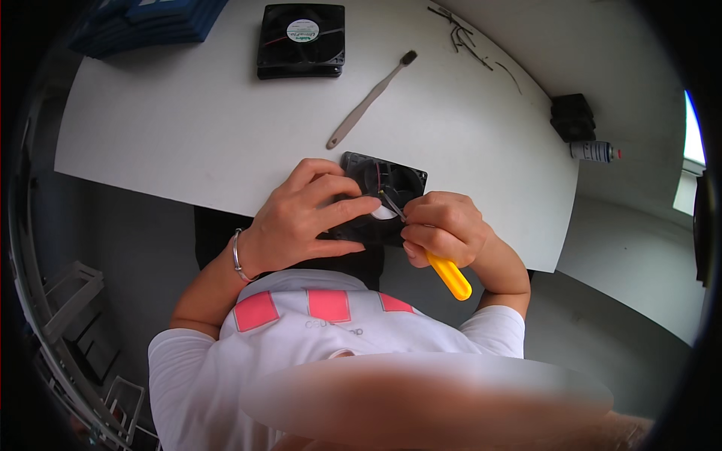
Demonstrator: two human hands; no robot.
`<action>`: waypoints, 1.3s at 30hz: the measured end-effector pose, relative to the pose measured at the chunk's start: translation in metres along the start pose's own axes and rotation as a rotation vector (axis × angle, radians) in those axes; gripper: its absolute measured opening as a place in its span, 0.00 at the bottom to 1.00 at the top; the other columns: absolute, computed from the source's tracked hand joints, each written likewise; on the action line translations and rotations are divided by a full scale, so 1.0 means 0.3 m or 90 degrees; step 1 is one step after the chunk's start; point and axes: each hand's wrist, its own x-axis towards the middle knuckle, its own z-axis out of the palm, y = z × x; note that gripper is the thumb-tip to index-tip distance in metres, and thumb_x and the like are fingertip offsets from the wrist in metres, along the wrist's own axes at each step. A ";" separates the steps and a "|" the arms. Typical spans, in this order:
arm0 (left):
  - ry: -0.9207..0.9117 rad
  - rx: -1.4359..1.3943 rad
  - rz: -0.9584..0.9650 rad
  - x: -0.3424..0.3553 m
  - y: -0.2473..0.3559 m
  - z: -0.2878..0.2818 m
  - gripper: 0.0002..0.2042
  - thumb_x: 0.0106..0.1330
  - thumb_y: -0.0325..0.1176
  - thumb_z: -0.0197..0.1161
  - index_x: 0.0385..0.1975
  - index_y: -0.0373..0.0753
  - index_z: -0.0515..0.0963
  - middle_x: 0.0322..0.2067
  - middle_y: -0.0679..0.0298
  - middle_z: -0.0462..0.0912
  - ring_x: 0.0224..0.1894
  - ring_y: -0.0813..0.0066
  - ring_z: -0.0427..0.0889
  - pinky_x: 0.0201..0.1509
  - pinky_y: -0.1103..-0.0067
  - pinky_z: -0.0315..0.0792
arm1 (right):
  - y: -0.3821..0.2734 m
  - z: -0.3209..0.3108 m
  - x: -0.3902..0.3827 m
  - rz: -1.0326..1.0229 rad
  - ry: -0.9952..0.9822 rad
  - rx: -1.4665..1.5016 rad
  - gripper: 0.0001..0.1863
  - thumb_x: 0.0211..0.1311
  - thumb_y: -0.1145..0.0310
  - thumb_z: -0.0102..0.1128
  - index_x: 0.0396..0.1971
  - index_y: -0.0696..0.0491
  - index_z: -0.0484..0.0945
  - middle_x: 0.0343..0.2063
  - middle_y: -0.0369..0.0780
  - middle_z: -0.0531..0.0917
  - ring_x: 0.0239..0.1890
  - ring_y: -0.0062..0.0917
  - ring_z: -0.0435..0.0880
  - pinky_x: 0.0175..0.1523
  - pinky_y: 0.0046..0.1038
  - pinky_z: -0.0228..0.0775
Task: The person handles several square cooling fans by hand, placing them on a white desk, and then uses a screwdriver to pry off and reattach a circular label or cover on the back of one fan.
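Note:
A black square cooling fan (408,179) sits at the near edge of the white table, a pale round label on its hub. My left hand (301,214) grips its left side, fingers spread across the frame and over the hub. In my closed right hand (447,225) is a yellow-handled tool (450,276) with a thin metal shaft. The shaft points up and left into the fan, its tip close to the thin wires near the hub. My left fingertips hide part of the hub.
Beyond the fan lies a grey brush (368,101). Farther back are another black fan (301,56), blue trays (162,26) and cut black strips (468,41). At the right edge stand black fans (571,116) beside a spray can (592,151).

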 end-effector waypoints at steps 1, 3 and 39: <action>0.000 0.000 -0.001 0.001 0.001 -0.002 0.28 0.39 0.39 0.81 0.46 0.45 0.86 0.42 0.65 0.79 0.50 0.59 0.74 0.52 0.69 0.75 | 0.001 0.002 0.000 -0.011 0.001 -0.001 0.11 0.46 0.78 0.71 0.30 0.57 0.77 0.29 0.40 0.75 0.27 0.31 0.82 0.29 0.27 0.77; 0.003 0.004 -0.003 0.004 -0.001 -0.003 0.28 0.38 0.39 0.82 0.46 0.45 0.86 0.41 0.65 0.79 0.50 0.59 0.74 0.52 0.69 0.75 | 0.001 0.002 -0.002 -0.014 -0.005 -0.011 0.11 0.46 0.78 0.71 0.30 0.57 0.77 0.30 0.40 0.75 0.27 0.31 0.82 0.29 0.27 0.76; 0.012 0.002 0.007 -0.001 -0.008 0.001 0.30 0.37 0.40 0.82 0.46 0.45 0.86 0.40 0.67 0.80 0.49 0.59 0.73 0.51 0.69 0.75 | 0.003 0.017 -0.010 0.005 0.041 -0.015 0.09 0.47 0.77 0.69 0.29 0.57 0.77 0.28 0.40 0.75 0.26 0.30 0.82 0.27 0.26 0.76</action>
